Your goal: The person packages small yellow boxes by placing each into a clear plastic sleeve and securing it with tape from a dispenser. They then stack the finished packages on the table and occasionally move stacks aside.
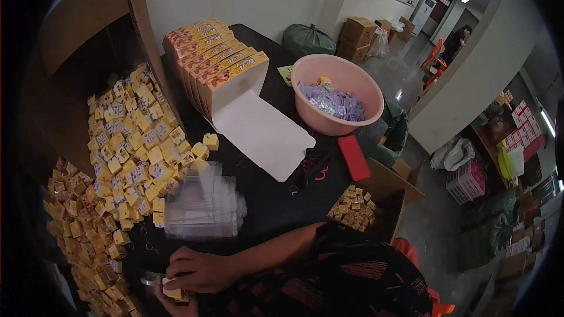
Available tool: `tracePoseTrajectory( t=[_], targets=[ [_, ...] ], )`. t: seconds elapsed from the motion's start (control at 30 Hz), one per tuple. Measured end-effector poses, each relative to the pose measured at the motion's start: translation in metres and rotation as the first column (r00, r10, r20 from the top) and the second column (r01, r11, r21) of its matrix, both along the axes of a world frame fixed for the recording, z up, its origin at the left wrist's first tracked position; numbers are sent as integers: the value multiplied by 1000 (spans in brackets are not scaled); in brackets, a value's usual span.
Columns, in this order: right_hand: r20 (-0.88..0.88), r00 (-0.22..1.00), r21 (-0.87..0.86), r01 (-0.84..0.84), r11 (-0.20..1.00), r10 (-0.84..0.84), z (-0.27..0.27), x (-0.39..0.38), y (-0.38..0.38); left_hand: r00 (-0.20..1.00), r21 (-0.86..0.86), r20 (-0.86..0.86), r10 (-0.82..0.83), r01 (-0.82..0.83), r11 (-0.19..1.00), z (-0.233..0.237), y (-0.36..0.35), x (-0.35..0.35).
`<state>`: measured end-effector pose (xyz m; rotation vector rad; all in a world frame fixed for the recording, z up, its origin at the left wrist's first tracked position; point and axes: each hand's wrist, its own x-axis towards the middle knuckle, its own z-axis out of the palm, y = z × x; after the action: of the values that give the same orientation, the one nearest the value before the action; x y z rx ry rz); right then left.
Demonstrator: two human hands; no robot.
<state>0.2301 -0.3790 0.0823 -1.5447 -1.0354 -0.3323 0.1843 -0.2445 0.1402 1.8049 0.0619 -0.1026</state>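
At the near edge the right hand (200, 270) has its fingers curled down, pinching a small yellow box (175, 291) against the left hand (169, 304). The left hand is mostly cut off by the frame, so I cannot tell how its fingers stand. Just beyond lies a stack of clear sleeves (202, 208) on the black counter (276, 199).

The work looks to be at an early stage. A large heap of loose boxes (126, 152) fills the left side, while the open carton (382, 191) on the right holds only a few.

Farther back are a white sheet (264, 132), a row of long yellow packs (214, 61) and a pink basin (305, 70) of purple packets (335, 104). Past the counter are a green bag (308, 40), cardboard boxes (358, 38) and a tiled floor (399, 61).
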Motion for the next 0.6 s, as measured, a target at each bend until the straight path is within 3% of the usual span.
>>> tracePoseTrajectory(
  t=[0.07,0.17,0.27,0.33,0.4,0.43,0.47,0.5,0.57,0.6],
  targets=[
    [301,951,-9,73,997,-67,4,5,-4,999,5,-10,-32,32,999,-1,3,2],
    [368,924,-26,123,992,-105,3,8,0,997,1,-20,-80,80,997,-3,5,4],
    [390,920,-111,86,990,-36,12,17,-4,997,1,-16,-75,75,997,-4,14,-1],
    [405,914,-168,48,985,25,15,23,-4,1000,4,1,27,-27,1000,-13,30,-7],
    [417,899,-221,-41,975,132,18,24,-1,981,-123,180,-73,96,988,-54,54,-8],
    [300,949,-193,-35,981,93,20,24,1,983,-121,183,26,-4,993,-65,58,-11],
    [165,984,-173,-33,984,62,21,22,5,985,-55,170,-41,51,997,-70,63,-11],
    [155,974,-168,-137,976,163,21,20,9,984,5,141,-109,109,994,-72,69,-13],
    [241,970,-203,32,979,18,24,19,13,984,-149,138,-111,131,980,-66,67,-20],
    [245,967,-251,-5,968,68,27,17,15,982,-143,153,-110,132,981,-64,69,-24]
  ],
)
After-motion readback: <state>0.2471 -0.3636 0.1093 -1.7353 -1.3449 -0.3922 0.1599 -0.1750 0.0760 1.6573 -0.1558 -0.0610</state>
